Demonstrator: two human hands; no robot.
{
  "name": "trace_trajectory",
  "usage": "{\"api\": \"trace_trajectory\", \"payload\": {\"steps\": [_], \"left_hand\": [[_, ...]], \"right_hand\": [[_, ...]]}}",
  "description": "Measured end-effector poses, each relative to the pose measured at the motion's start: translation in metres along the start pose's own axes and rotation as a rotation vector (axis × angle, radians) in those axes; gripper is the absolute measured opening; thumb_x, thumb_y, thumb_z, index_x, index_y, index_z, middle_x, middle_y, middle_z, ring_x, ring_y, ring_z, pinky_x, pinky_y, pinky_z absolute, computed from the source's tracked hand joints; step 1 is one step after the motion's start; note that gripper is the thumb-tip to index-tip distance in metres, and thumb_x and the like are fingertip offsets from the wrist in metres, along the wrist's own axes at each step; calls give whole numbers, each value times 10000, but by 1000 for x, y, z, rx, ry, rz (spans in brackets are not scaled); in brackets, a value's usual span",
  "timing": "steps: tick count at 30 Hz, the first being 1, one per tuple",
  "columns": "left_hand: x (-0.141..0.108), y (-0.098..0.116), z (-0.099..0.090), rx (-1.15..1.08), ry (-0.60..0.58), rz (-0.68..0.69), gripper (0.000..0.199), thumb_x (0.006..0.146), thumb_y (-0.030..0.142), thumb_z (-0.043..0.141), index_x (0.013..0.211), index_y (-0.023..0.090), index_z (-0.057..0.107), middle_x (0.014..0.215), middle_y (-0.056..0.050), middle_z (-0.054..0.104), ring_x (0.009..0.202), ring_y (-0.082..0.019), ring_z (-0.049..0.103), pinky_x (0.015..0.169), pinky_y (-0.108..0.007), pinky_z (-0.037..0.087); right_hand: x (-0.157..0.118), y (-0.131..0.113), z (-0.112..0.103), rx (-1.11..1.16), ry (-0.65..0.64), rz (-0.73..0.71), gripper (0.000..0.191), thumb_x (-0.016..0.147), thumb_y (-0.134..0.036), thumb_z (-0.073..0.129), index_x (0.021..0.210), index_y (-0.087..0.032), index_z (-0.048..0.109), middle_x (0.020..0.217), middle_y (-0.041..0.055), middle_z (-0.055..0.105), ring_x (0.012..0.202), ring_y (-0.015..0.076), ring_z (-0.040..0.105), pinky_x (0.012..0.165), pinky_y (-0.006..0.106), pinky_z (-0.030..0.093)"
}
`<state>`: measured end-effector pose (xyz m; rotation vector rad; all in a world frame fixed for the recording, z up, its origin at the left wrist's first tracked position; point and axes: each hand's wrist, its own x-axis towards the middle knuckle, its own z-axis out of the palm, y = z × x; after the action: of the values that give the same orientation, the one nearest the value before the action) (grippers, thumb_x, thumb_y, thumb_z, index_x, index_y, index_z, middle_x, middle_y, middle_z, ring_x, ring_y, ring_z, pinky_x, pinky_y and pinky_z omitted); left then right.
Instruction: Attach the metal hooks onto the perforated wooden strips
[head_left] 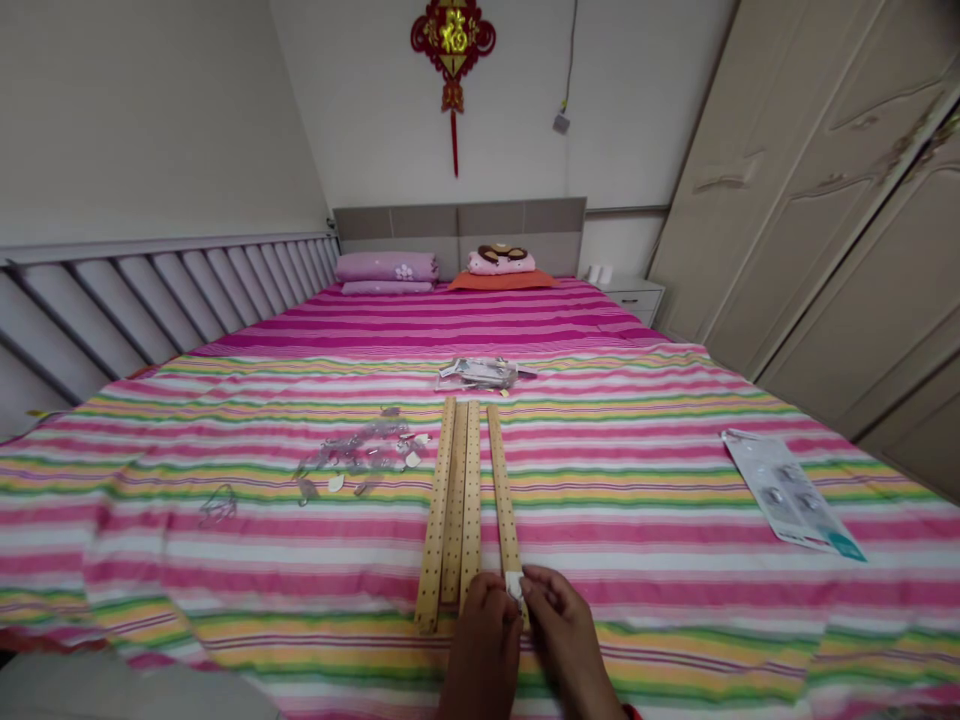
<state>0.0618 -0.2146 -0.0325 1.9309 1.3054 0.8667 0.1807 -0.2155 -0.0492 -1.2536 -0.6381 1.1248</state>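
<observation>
My left hand (489,622) and my right hand (564,622) meet at the near end of a perforated wooden strip (504,490). Between their closed fingertips is a small white piece (514,584), lying over the strip; its exact kind is too small to make out. Just left of that strip, several more wooden strips with rows of holes (470,480) lie lengthwise, close together. The lower fingers of both hands are partly hidden.
Small clear packets (371,450) with white and metal bits are scattered to the left. A pile of plastic packaging (480,374) lies beyond the strips. At right is a blister pack (787,495). Everything rests on a striped bedsheet (652,560); a slatted rail (165,290) borders the left.
</observation>
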Motion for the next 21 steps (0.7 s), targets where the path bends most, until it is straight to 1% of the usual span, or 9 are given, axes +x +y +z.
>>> {"api": "trace_trajectory", "payload": {"steps": [3, 7, 8, 10, 12, 14, 16, 18, 21], "left_hand": [[-1, -9, 3, 5, 19, -5, 119, 775, 115, 465, 840, 199, 521, 990, -84, 573, 960, -196, 572, 865, -362, 475], [-2, -21, 6, 4, 22, 11, 74, 789, 168, 489, 828, 198, 545, 966, -88, 600, 946, -210, 589, 850, -386, 496], [-3, -24, 6, 3, 28, 19, 93, 789, 172, 491, 845, 196, 561, 969, -91, 609, 949, -213, 594, 852, -390, 500], [-3, -29, 7, 0, 37, 38, 181, 782, 178, 504, 941, 189, 588, 1009, -102, 625, 983, -222, 601, 872, -399, 504], [-5, -36, 9, 9, 45, 51, 291, 784, 189, 511, 1064, 183, 588, 1072, -116, 634, 1032, -230, 601, 904, -409, 502], [-7, -44, 14, 41, 35, 77, 359, 790, 206, 516, 1142, 179, 581, 1144, -129, 631, 1089, -241, 591, 932, -413, 498], [-11, -51, 21, 92, 43, 94, 398, 792, 211, 510, 1182, 168, 577, 1211, -143, 611, 1149, -254, 564, 956, -416, 490], [-16, -54, 30, 136, 85, 86, 430, 795, 190, 485, 1215, 151, 565, 1267, -157, 580, 1204, -256, 528, 988, -416, 470], [-22, -54, 40, 154, 140, 66, 453, 802, 156, 435, 1240, 134, 548, 1304, -165, 550, 1252, -247, 485, 1033, -418, 432]], "right_hand": [[-3, 4, -1, 35, 20, -8, 440, 532, -454, 822, 843, -162, 717, 750, 71, 736, 720, 218, 672, 664, 301, 534], [-10, 9, -4, 81, -8, -7, 438, 546, -439, 823, 880, -167, 742, 861, 110, 756, 787, 248, 692, 706, 330, 556], [-12, 9, -4, 85, -5, -2, 447, 552, -445, 818, 896, -168, 747, 880, 116, 757, 800, 257, 695, 714, 338, 561], [-16, 9, -4, 74, 11, 2, 467, 556, -455, 813, 920, -168, 754, 895, 120, 760, 819, 274, 699, 720, 350, 568], [-17, 10, -4, 46, 32, -12, 484, 553, -466, 811, 929, -165, 760, 881, 119, 762, 814, 281, 700, 709, 351, 575], [-18, 10, -3, 16, 48, -36, 498, 547, -483, 807, 923, -159, 766, 856, 118, 764, 789, 281, 701, 682, 344, 581], [-18, 11, -2, -5, 59, -45, 510, 546, -501, 800, 919, -155, 769, 841, 118, 764, 768, 279, 700, 651, 336, 583], [-17, 11, -2, -15, 58, -33, 522, 541, -514, 796, 921, -156, 771, 847, 118, 765, 781, 282, 699, 648, 331, 584], [-17, 12, -2, -28, 55, -20, 519, 532, -519, 793, 913, -167, 774, 936, 121, 755, 873, 292, 690, 722, 331, 578]]}}
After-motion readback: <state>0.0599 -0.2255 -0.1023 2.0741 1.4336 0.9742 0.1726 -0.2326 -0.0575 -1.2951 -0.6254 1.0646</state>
